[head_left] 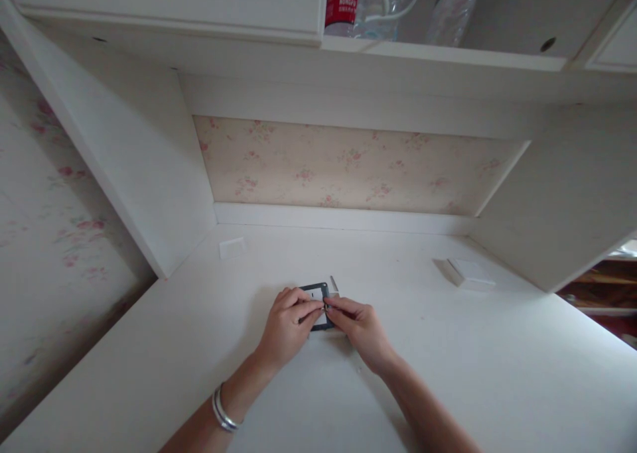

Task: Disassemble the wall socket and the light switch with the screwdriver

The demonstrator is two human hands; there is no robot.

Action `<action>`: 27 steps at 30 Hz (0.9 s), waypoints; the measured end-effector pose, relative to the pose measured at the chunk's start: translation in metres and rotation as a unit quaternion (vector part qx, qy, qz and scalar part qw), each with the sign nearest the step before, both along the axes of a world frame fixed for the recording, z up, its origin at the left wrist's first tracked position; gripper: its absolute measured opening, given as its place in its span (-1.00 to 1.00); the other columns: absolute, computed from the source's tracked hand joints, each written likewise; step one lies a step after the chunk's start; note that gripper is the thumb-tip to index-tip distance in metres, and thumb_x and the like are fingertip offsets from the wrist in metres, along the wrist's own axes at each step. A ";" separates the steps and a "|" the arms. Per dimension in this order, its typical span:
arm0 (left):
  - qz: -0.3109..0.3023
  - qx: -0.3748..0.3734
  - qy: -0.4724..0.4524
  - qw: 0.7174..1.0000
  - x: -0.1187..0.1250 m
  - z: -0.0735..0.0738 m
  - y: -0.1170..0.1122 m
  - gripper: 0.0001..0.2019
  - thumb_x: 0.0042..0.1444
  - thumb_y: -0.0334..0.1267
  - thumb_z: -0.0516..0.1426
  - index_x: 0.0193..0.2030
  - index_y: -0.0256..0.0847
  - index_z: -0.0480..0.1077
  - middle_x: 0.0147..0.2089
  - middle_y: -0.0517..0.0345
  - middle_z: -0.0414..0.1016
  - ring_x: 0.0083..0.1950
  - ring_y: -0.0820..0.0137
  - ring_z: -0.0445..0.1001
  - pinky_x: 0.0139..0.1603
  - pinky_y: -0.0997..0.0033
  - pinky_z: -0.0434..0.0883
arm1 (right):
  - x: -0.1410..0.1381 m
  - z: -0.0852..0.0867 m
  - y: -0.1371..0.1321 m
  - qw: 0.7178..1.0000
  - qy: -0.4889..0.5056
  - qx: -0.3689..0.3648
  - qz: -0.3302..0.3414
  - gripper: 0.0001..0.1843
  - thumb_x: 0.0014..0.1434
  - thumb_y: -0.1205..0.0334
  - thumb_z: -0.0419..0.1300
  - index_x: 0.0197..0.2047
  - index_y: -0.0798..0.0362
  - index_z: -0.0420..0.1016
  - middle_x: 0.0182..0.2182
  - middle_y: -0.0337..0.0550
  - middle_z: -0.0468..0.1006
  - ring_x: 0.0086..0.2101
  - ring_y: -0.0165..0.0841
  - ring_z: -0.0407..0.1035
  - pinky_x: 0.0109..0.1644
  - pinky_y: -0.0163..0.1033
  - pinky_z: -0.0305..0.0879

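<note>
A small flat rectangular object with a dark frame [313, 286] and a pale middle lies on the white desk, partly covered by my fingers. Over its right side, my left hand [287, 322] has thumb and index finger pinched together. My right hand [365, 330] pinches from the other side, its fingertips meeting those of the left. Something tiny shows between the fingertips, too small to name. Just beyond the dark frame, a thin greyish pointed strip [334, 283] lies on the desk. A silver bangle is on my left wrist.
On the white desk [164, 347], a small white box [470, 274] stands at the right and a translucent flat piece [231, 248] lies at the back left. Overhead, a shelf [448, 54] holds a red-labelled bottle [342, 5] and other clear bottles. Side panels flank the desk.
</note>
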State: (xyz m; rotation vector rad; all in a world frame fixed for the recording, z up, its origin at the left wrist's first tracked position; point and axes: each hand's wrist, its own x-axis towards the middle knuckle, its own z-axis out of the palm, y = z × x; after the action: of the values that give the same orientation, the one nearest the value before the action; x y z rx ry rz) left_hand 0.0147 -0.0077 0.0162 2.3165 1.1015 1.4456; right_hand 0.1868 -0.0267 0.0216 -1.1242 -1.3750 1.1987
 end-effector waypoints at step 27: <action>-0.035 -0.097 -0.019 0.995 0.003 0.007 -0.002 -0.87 0.17 -0.26 0.13 -0.28 -0.15 0.52 -0.35 0.09 0.45 -0.29 0.36 0.39 -0.25 0.39 0.35 | 0.002 0.007 -0.005 0.998 -0.032 -0.019 0.044 -0.61 0.06 0.10 0.23 -0.04 0.02 0.55 -0.33 -0.17 0.58 -0.31 -0.29 0.38 -0.24 -0.22 0.29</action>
State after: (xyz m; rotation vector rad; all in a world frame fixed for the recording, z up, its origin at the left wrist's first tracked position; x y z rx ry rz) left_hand 0.0173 -0.0099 0.0232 2.1627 1.0864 1.2914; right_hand 0.1893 -0.0314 0.0284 -1.1477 -1.4687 1.2667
